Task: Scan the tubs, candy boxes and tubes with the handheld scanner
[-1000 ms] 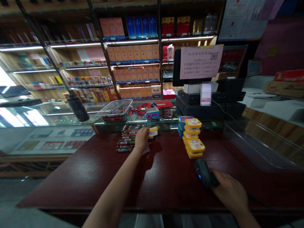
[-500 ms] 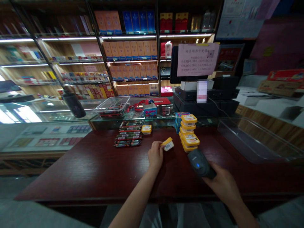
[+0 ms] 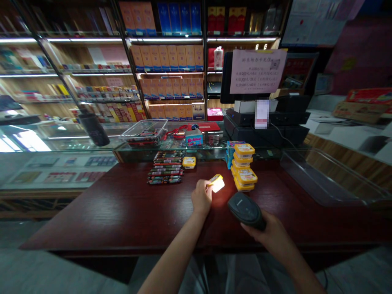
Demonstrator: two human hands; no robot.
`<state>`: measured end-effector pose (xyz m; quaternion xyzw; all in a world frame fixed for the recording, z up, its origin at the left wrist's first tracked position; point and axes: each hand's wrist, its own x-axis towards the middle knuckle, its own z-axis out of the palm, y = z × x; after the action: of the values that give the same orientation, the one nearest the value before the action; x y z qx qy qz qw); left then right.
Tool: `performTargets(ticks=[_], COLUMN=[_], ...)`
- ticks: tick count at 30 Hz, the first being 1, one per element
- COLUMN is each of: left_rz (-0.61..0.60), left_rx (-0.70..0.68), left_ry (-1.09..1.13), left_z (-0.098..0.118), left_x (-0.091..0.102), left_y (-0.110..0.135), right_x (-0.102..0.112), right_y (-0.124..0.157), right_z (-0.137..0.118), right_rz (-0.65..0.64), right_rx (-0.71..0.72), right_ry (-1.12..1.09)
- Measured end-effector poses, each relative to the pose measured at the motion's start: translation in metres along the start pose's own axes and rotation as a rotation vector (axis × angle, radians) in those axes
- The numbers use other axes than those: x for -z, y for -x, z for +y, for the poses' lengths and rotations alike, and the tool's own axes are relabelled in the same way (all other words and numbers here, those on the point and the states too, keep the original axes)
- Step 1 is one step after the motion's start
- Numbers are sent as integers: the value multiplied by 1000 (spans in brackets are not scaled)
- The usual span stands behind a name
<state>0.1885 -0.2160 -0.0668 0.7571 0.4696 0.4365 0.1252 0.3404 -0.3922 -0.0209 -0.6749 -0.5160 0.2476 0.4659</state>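
My left hand (image 3: 202,197) pinches a small yellow box (image 3: 216,182) above the dark red counter (image 3: 122,212), its underside tilted toward me and lit up bright. My right hand (image 3: 271,233) grips a black barcode scanner (image 3: 245,209), whose head points at that box from a short gap to its right. A stack of the same yellow boxes (image 3: 244,171) stands just behind the scanner. One more yellow box (image 3: 189,162) lies alone farther back, beside a row of slim coloured packs (image 3: 165,172).
A glass display counter (image 3: 61,155) runs along the back left with a clear tray of packs (image 3: 143,133) on it. A black till with a paper notice (image 3: 263,110) stands back right. A large clear plastic bin (image 3: 324,179) occupies the counter's right side. Shelves of boxed goods fill the wall.
My left hand set one yellow box down by the coloured packs, then took another and drew it toward me. The scanner rose and swung left onto it, and its light now falls on the box.
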Motion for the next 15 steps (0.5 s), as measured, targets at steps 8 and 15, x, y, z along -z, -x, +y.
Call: performTargets(ticks=[8,15], left_rz=[5,36], left_rx=[20,-32], left_ry=[49,136], left_z=[0,-2], left_x=[0,2], left_y=[-1,-4], right_x=[8,26], right_y=[-4,-23], right_z=[9,44], right_rz=[-41,11], right_rx=[83,243], right_ry=[144,819])
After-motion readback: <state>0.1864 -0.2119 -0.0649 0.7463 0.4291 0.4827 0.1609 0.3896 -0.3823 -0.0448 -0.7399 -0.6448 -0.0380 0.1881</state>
